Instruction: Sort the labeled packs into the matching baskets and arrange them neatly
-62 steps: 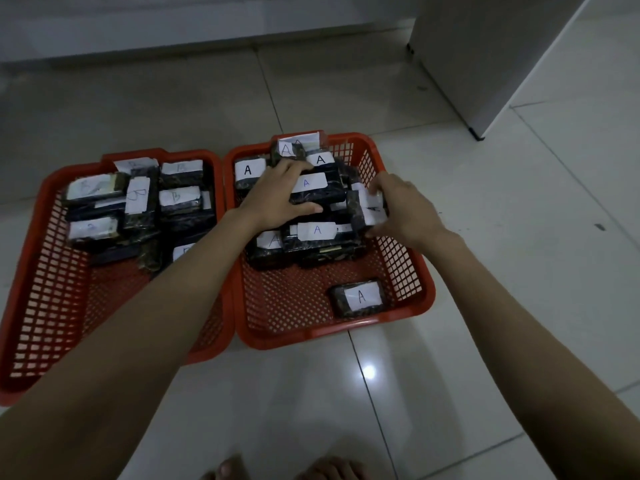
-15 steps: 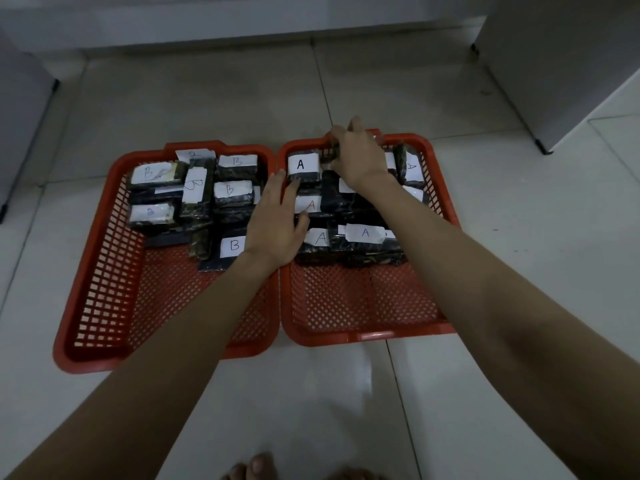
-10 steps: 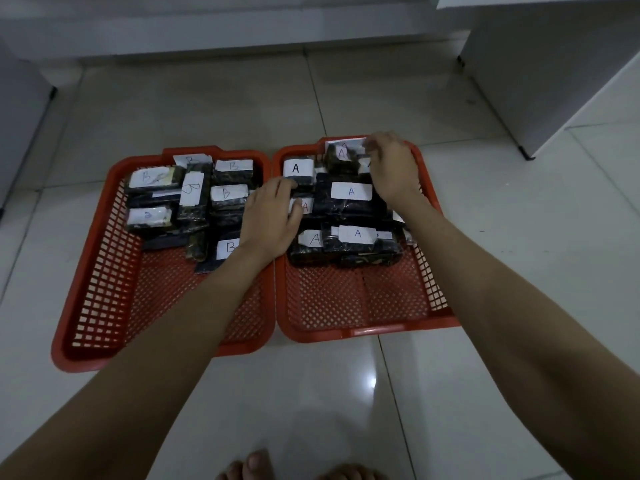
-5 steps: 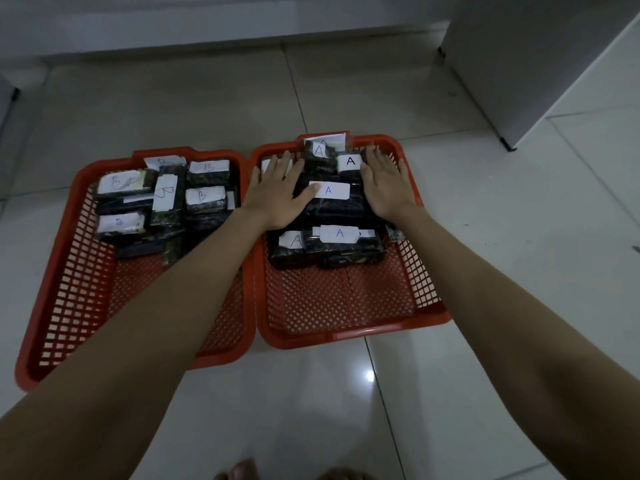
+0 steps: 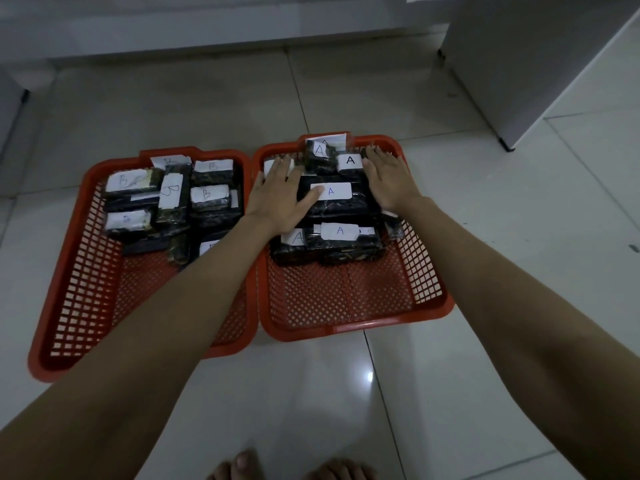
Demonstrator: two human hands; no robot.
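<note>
Two orange mesh baskets sit side by side on the tiled floor. The left basket (image 5: pixel 69 289) holds several dark packs with white labels marked B (image 5: pixel 209 195) in its far half. The right basket (image 5: pixel 353 327) holds a stack of dark packs labelled A (image 5: pixel 337 202). My left hand (image 5: pixel 280 199) lies flat with straight fingers on the left side of the A stack. My right hand (image 5: pixel 389 180) lies flat on the stack's right side. Both hands press the pile from either side, holding nothing.
A white cabinet (image 5: pixel 536 64) stands on the floor at the back right. A grey wall base (image 5: pixel 207 26) runs along the back. My bare toes (image 5: pixel 242 465) show at the bottom edge. The near halves of both baskets hold no packs.
The loose A pack from the front of the right basket has joined the stack. My right hand came back from the far edge, and both hands now lie flat on the pile.
</note>
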